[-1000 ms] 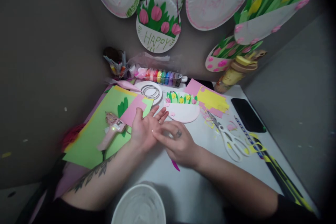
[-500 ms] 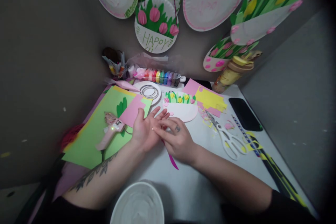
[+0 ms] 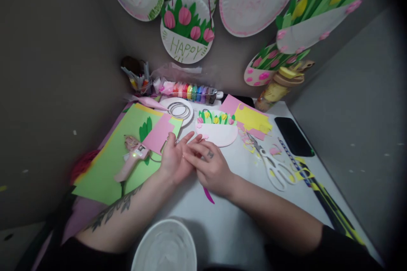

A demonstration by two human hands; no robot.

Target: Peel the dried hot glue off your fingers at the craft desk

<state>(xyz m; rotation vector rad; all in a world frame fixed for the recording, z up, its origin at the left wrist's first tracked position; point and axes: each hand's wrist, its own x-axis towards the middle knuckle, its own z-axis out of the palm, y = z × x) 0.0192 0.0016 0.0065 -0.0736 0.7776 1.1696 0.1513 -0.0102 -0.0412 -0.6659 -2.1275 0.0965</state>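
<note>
Palm up, my left hand (image 3: 174, 161) lies open with its fingers stretched out. My right hand (image 3: 213, 170) rests over it, fingertips pressed together against the left palm. A tiny pale speck shows at those fingertips, too small to name. Below my right hand, a thin curved magenta piece (image 3: 209, 195) sticks out, its other end hidden. Just beyond both hands lies a white half-round craft basket (image 3: 221, 134) with paper leaves, pink and yellow tulips, and small pink flowers on its front.
Left are a glue gun (image 3: 132, 161) and coloured paper (image 3: 98, 178). Right are scissors (image 3: 270, 163), paper scraps and a phone (image 3: 294, 136). A white tub (image 3: 165, 245) stands in front. Behind are a paper plate (image 3: 189, 118) with wire rings, clay pack (image 3: 193, 92), tumbler (image 3: 280, 89) and wall-hung plate baskets (image 3: 187, 53).
The view has shifted slightly. My right fingertips have moved a little on the left palm, and the pale speck there is less exposed.
</note>
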